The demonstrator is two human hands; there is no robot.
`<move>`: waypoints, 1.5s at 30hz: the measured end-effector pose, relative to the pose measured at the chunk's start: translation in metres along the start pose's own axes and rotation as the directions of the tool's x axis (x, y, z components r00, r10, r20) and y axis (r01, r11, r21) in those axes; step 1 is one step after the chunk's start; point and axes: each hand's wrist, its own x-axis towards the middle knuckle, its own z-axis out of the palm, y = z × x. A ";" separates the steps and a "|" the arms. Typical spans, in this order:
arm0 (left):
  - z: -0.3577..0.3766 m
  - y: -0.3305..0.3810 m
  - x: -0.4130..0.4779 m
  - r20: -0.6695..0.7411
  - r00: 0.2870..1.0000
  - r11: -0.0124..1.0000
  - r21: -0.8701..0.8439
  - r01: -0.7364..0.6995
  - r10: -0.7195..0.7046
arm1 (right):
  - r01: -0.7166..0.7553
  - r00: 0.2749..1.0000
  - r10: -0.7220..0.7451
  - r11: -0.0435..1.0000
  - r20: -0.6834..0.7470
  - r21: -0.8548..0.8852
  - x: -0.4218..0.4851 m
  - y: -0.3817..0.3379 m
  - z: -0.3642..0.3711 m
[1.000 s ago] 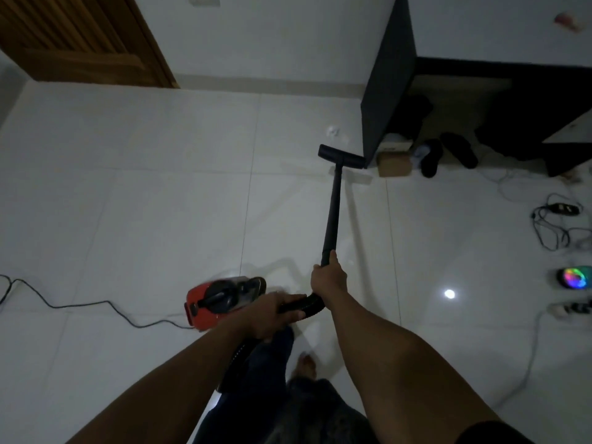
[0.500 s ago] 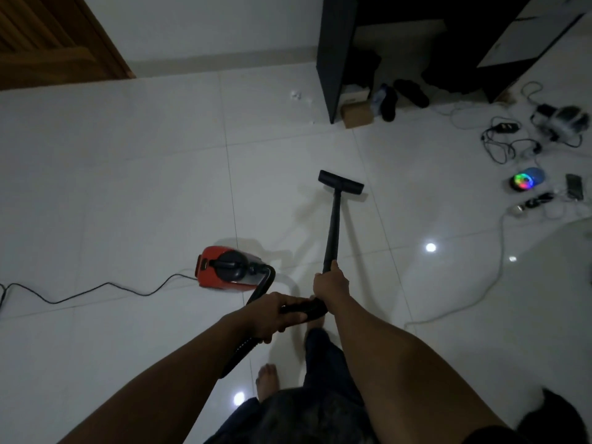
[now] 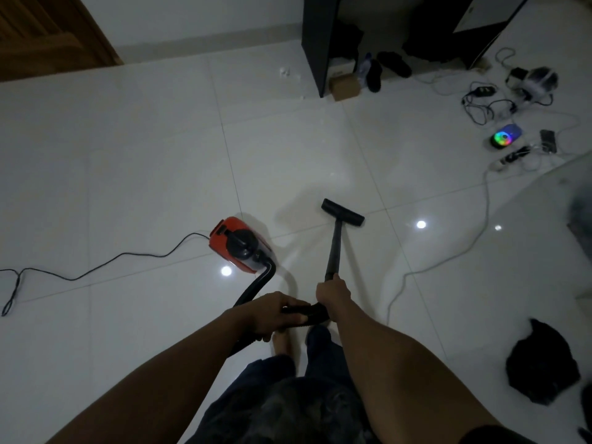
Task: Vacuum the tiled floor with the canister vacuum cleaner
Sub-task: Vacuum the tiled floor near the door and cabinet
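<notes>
Both hands wrapped on the vacuum: right hand [image 3: 331,291] gripping wand [image 3: 333,248], left hand [image 3: 272,314] gripping hose handle [image 3: 309,312]; floor nozzle [image 3: 342,212] flat on tiles, right of the red canister [image 3: 238,245].

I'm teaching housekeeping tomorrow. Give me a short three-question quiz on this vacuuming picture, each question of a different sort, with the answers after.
1. True or false: the red canister sits to the right of the wand.
2. What does the right hand grip? A the wand; B the canister; C nothing.
3. Fill in: the black hose runs from the canister up to the ___ hand.
Key: 1 false, it sits to the wand's left; 2 A; 3 left, since the left hand holds the hose end.
</notes>
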 end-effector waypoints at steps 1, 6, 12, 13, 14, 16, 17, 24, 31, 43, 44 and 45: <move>0.003 -0.002 -0.001 0.001 1.000 1.000 -0.007 0.003 -0.003 | 0.001 1.000 -0.001 1.000 0.001 -0.001 -0.003 0.004 0.001; 0.014 -0.002 -0.006 0.006 1.000 1.000 -0.015 -0.021 0.021 | 0.015 1.000 -0.015 1.000 0.000 -0.025 -0.005 0.014 0.002; 0.026 -0.009 -0.014 -0.035 0.998 0.995 -0.088 -0.056 0.053 | -0.022 1.000 0.023 0.998 0.012 -0.054 -0.008 0.018 0.005; 0.028 -0.010 -0.015 -0.040 0.997 0.993 -0.097 -0.065 0.061 | -0.035 0.999 0.036 0.998 0.019 -0.052 -0.008 0.019 0.006; 0.029 -0.011 -0.015 -0.045 0.997 0.992 -0.107 -0.074 0.069 | -0.051 0.998 0.052 0.998 0.022 -0.046 -0.008 0.019 0.007; 0.030 -0.011 -0.018 -0.050 0.996 0.989 -0.127 -0.082 0.076 | -0.062 0.998 0.063 0.997 0.025 -0.046 -0.010 0.018 0.007; 0.030 -0.011 -0.019 -0.057 0.995 0.987 -0.133 -0.085 0.078 | -0.053 0.998 0.055 0.997 0.027 -0.054 -0.010 0.017 0.007; 0.027 -0.020 -0.021 -0.077 0.993 0.977 -0.189 -0.099 0.086 | -0.075 0.997 0.076 0.997 0.034 -0.027 -0.013 0.005 0.009; 0.023 -0.016 -0.021 -0.088 0.993 0.981 -0.174 -0.087 0.073 | -0.082 0.995 0.082 0.997 0.049 0.011 -0.010 0.002 0.008; 0.012 0.012 0.006 -0.065 0.994 0.991 -0.098 -0.094 0.087 | -0.083 0.995 0.081 0.996 0.051 0.039 0.005 -0.008 -0.023; 0.011 0.013 0.010 -0.062 0.995 0.991 -0.103 -0.084 0.078 | -0.084 0.995 0.081 0.996 0.051 0.041 0.007 -0.009 -0.026; 0.010 0.016 0.014 -0.058 0.996 0.991 -0.111 -0.074 0.068 | -0.084 0.995 0.082 0.995 0.051 0.045 0.010 -0.010 -0.029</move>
